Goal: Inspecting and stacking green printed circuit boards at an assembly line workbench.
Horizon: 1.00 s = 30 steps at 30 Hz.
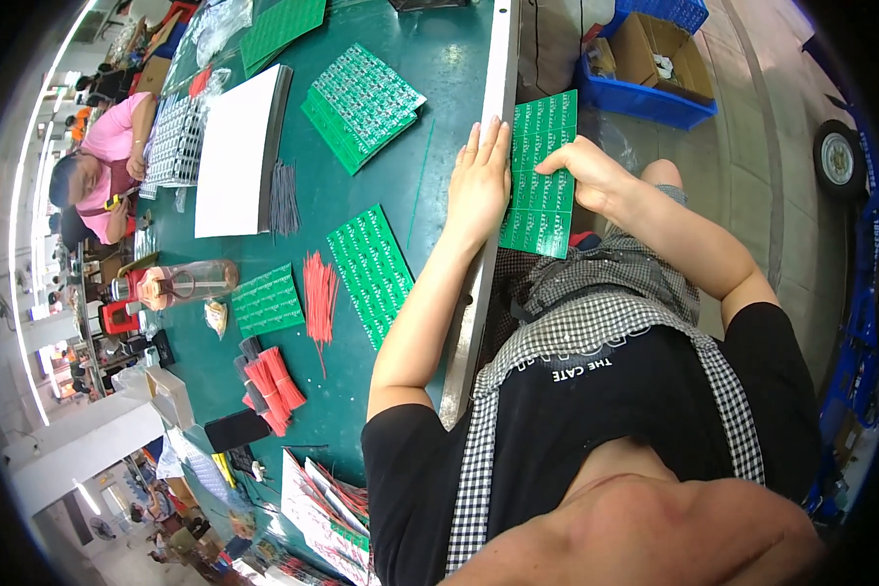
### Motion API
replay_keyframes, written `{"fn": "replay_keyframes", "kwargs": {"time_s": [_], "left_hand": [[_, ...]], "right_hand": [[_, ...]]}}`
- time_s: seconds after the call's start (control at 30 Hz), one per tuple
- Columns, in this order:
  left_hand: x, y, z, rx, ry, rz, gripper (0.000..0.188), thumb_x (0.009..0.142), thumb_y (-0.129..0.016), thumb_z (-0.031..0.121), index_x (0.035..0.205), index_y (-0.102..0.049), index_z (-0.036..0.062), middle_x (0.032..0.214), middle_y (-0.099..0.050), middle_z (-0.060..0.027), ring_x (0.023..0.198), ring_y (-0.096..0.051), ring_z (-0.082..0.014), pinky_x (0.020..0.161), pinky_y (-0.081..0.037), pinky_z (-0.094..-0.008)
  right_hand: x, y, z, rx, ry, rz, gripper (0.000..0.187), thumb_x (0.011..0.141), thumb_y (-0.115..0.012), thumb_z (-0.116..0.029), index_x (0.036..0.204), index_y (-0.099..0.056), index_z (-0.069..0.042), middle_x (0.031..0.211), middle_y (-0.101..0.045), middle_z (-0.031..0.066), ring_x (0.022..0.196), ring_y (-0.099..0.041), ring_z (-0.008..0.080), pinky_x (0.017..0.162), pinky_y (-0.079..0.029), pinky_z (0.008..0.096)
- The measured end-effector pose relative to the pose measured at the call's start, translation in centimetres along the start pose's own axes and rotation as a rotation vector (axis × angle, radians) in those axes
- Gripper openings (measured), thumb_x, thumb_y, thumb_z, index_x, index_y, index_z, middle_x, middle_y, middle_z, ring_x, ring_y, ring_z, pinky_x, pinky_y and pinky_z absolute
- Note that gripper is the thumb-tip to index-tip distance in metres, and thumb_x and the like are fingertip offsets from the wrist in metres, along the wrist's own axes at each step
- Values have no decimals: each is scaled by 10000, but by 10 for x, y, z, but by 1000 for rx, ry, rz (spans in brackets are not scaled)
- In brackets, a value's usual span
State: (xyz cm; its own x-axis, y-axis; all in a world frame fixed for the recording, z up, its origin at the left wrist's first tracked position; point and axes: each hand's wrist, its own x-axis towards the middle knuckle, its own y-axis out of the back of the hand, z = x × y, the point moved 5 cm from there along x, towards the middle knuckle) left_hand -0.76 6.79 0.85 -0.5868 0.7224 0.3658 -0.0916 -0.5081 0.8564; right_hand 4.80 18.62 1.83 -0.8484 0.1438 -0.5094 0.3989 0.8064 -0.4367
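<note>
A green circuit board panel [547, 210], scored into rows of small boards, juts out past the metal-edged side of the table over my lap. My left hand [481, 186] lies flat along the table edge, fingers stretched out, its side against the panel's edge. On the outer side of the panel, my right hand [599, 178] is closed around its edge with the thumb on top; the fingers beneath are hidden. Left of my forearm, another green panel [371, 273] lies on the table. Beyond it sits a stack of populated circuit panels [366, 103].
Red wires [319, 298], dark wires [284, 198], a white-topped stack [239, 156], a bottle [186, 285] and a black phone [236, 430] lie on the green table [449, 68]. A person in pink [112, 142] sits across. A blue crate [654, 103] stands at far right.
</note>
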Motion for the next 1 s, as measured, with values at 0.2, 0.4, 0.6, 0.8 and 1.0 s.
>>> {"fn": "replay_keyframes", "kwargs": {"time_s": [0.2, 0.4, 0.6, 0.8, 1.0], "left_hand": [[0, 1, 1, -21, 4, 1, 465, 839, -484, 100, 1290, -410, 19, 1346, -403, -154, 1249, -370, -344, 996, -332, -429], [0, 1, 1, 27, 1, 17, 448, 843, -486, 119, 1279, -426, 33, 1348, -410, -126, 1244, -383, -326, 989, -340, -436], [0, 0, -3, 48, 22, 31, 445, 845, -483, 132, 1281, -429, 61, 1350, -413, -101, 1245, -388, -304, 992, -341, -444], [-3, 0, 0, 50, 32, 23, 451, 846, -481, 143, 1288, -423, 70, 1361, -401, -98, 1248, -385, -297, 992, -343, -448], [-2, 2, 0, -3, 57, 36, 463, 850, -477, 151, 1299, -409, 61, 1358, -404, -107, 1247, -389, -296, 996, -335, -456]], "right_hand": [[0, 2, -3, 11, -19, -128, 267, 736, -522, 67, 994, -584, 38, 956, -616, 116, 880, -594, 205, 793, -473, 346], [1, 24, 10, 304, -165, -296, 276, 855, -572, -171, 1084, -553, -19, 1035, -615, 82, 954, -590, 173, 866, -465, 347], [28, 45, 7, 520, -217, -654, 773, 858, -324, -637, 1298, -413, -8, 1327, -435, 154, 1187, -457, 293, 1019, -324, 434], [88, 46, -29, -28, -400, -540, 530, 889, -450, -469, 1116, -563, -4, 1050, -628, 108, 905, -625, 178, 800, -509, 326], [104, 13, -42, -931, -763, -462, 238, 803, -641, -185, 943, -631, 7, 862, -672, 122, 674, -649, 204, 643, -541, 346]]}}
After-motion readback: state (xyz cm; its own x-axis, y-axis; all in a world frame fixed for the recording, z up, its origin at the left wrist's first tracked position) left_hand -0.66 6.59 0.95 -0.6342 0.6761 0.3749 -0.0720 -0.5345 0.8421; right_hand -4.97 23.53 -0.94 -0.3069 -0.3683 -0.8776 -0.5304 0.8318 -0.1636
